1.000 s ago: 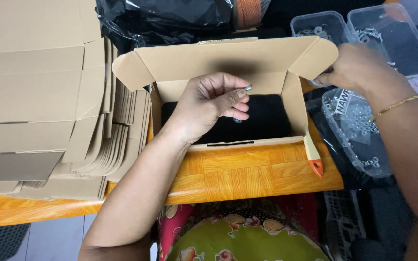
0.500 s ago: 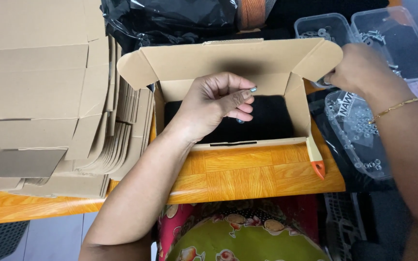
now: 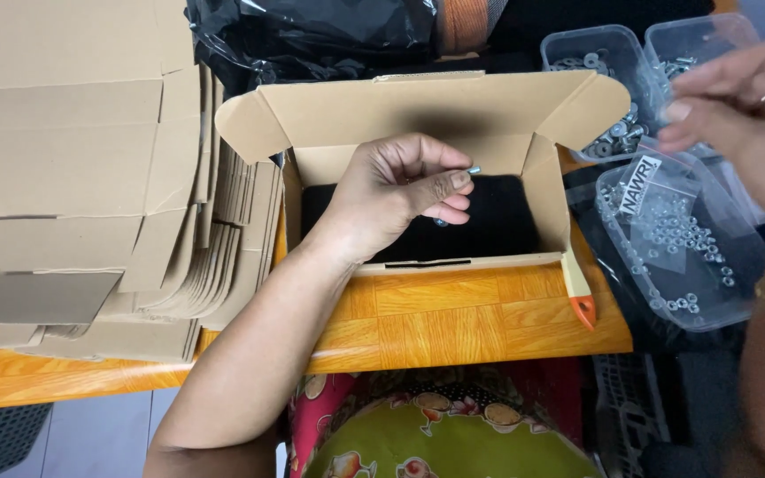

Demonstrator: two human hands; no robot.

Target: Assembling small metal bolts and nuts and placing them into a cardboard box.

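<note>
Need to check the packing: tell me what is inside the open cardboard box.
A black item lies inside the cardboard box. The left hand covers part of it, pinching small metal hardware.

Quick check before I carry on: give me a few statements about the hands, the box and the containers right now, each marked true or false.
1. The left hand pinches small metal hardware over the open cardboard box. True.
2. The right hand rests inside the box. False: it is raised over the clear plastic containers.
3. Flat cardboard blanks are stacked left of the box. True.
4. The containers are empty. False: they hold small metal parts.
</note>
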